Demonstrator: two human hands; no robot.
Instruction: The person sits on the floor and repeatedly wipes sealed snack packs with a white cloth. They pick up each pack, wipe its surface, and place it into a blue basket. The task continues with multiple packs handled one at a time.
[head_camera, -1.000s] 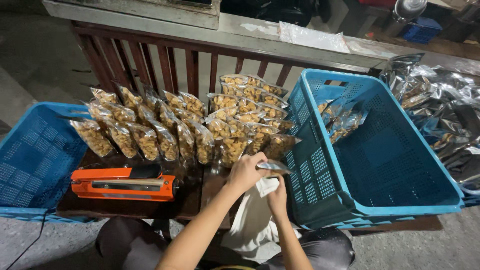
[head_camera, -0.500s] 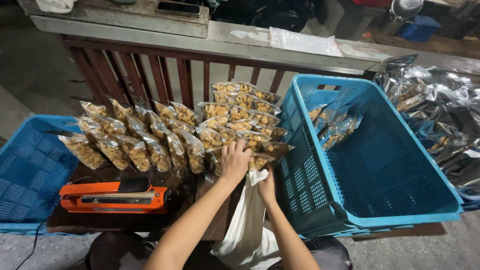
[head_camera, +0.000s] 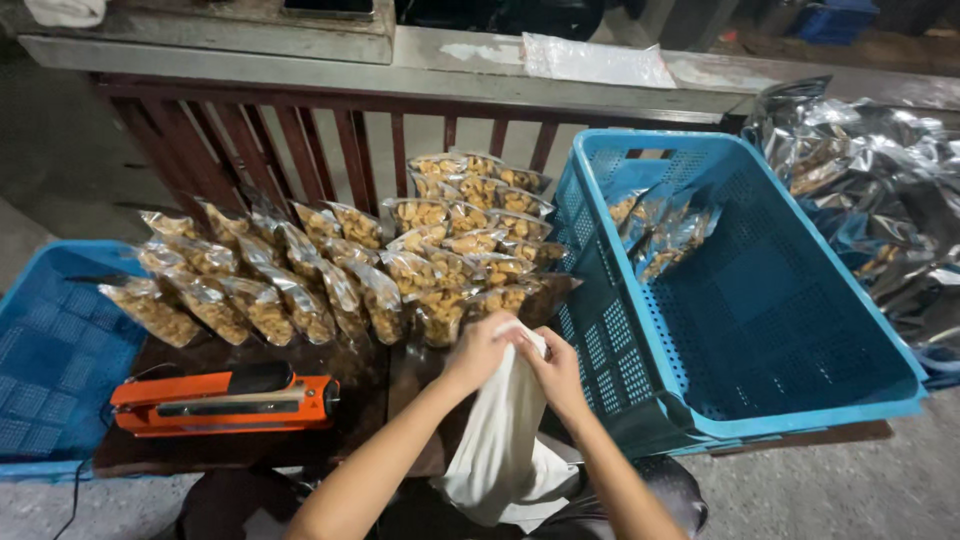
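Both hands, left hand & right hand, are clamped together on the top of a white cloth bag, held at the table's near edge and hanging down twd the lap. Many clear plastic snack packets are laid in rows across the dark wooden table; only a few packets lie in the large blue plastic crate at the right edge. An orange heat sealer sits at the near-left corner. Most packets appear yet to be crated.

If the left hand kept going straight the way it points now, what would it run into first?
The left hand, gripping the white cloth, points up and away toward the table's back. It would probably first meet the nearest clear snack packets just beyond its knuckles, though depth is hard to judge.
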